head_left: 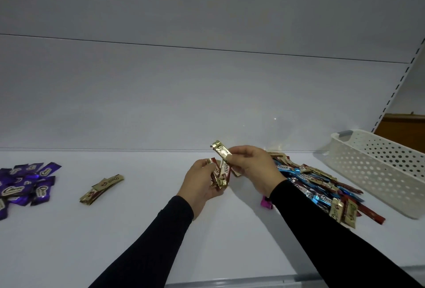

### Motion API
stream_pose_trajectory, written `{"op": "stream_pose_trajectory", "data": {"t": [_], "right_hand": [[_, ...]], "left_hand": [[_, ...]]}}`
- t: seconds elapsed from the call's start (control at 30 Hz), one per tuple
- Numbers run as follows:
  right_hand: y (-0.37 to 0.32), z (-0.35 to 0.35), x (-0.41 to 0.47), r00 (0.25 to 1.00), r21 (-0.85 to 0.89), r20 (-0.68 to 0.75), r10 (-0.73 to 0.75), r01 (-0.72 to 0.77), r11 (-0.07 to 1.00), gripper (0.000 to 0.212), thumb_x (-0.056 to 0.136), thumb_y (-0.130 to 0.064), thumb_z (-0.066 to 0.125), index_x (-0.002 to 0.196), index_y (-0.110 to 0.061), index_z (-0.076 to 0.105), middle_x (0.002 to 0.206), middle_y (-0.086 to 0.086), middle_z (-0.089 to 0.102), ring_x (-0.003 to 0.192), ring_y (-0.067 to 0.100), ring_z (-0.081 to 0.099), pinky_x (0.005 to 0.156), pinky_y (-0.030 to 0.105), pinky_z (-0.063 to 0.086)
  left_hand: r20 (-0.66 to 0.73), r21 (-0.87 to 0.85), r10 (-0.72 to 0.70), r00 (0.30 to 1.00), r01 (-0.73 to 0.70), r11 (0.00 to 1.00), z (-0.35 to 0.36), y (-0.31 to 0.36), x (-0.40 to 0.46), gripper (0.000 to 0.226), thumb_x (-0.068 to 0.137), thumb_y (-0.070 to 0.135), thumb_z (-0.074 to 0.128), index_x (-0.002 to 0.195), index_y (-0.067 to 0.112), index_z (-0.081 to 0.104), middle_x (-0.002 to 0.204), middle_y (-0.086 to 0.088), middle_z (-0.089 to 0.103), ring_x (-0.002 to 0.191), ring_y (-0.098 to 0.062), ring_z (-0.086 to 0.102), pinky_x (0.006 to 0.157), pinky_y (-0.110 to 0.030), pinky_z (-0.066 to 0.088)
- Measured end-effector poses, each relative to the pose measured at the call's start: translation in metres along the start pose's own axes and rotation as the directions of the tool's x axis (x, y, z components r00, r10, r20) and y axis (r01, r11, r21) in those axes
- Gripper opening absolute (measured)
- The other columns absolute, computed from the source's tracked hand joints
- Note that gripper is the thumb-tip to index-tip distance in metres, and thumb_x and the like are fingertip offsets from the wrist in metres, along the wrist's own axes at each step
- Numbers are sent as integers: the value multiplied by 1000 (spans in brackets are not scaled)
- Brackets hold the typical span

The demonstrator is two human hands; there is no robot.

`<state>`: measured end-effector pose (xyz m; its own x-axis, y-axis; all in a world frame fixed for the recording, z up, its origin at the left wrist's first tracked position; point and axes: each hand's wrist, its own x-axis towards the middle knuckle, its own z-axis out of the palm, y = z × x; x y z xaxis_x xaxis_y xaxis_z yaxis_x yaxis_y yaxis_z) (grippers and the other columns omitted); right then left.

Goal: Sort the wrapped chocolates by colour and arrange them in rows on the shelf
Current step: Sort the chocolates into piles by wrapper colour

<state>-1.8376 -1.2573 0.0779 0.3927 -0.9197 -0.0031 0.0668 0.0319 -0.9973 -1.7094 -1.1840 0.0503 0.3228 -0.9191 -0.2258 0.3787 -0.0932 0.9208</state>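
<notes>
Nearest the camera, two black sleeves (161, 237) reach over the white shelf (138, 218). The left hand (202, 184) curls round a small bundle of gold chocolates (220, 176), gripping them low on the wrappers. Just above, the right hand (250, 163) pinches a single gold chocolate (221, 152) by its lower end, the rest standing up free.

These look light, thin and flat; the foil is probably slick and crinkly, so a pinch across the flat faces near one end should hold best, while a loose stack may fan or slide.

To the right lies the mixed pile (317, 186); to the left, a short gold row (101, 188) and the purple heap (25, 186). Further right and back stands a white basket (379, 172).
</notes>
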Motion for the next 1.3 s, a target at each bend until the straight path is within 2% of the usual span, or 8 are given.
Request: {"op": "stream_pose_trajectory", "data": {"t": [0.13,0.4,0.53,0.6,0.67,0.77,1.07,1.3], "right_hand": [[14,25,-6,1000,-28,18,-12,12,1000,16,82,2,74,96,-5,71,86,8,72,73,11,67,66,17,52],[28,76,-16,980,-142,186,-64,92,986,22,79,-8,79,99,-13,72,98,5,74,85,10,70,77,21,55],[39,99,-13,963,-458,212,-165,247,854,18,91,-32,68,105,-21,71,103,-10,71,92,3,66,87,26,53],[45,112,-14,929,-639,305,-209,362,679,29,93,-38,62,117,-23,68,117,-12,63,105,0,58,95,19,42],[51,126,-19,900,-692,374,-222,430,580,37,94,-43,59,126,-24,62,127,-10,54,115,0,49,95,11,31],[60,140,-22,885,-741,423,-193,461,489,47,95,-48,54,132,-19,57,137,-4,48,128,10,42,99,13,25],[66,144,-13,887,-863,463,-6,452,228,54,96,-61,37,130,-21,51,144,5,43,140,22,29,111,38,21],[56,121,-15,916,-873,401,2,382,302,61,95,-60,41,141,-21,46,155,4,32,147,19,21,116,34,17]], "left_hand": [[71,21,9,997,-10,1000,-17,10,-14,23,101,33,53,103,13,64,81,-8,67,72,-24,64,69,-36,48],[-146,111,88,985,-72,991,-73,26,-29,12,96,14,61,104,8,65,79,-8,70,60,-17,66,51,-26,49],[-306,332,274,912,-168,928,-111,41,-40,7,99,15,57,101,10,61,83,-8,68,56,-9,64,46,-17,48],[-304,637,477,825,-196,745,-137,47,-44,7,101,18,52,101,14,57,87,-3,65,65,-7,62,50,-15,47],[-154,932,638,755,-103,347,-168,47,-41,7,102,19,48,104,17,54,86,-2,62,73,-19,59,61,-29,48],[11,999,637,771,15,-36,-206,34,-29,23,96,16,56,119,19,60,95,-4,67,80,-30,61,67,-37,47],[-10,1000,377,926,19,-21,-213,28,-23,88,74,77,26,145,28,44,144,-1,45,135,-29,39,113,-43,32],[-91,995,292,952,100,-17,-200,38,-6,70,98,44,39,159,31,9,167,-2,3,153,-28,1,122,-50,2]]}}
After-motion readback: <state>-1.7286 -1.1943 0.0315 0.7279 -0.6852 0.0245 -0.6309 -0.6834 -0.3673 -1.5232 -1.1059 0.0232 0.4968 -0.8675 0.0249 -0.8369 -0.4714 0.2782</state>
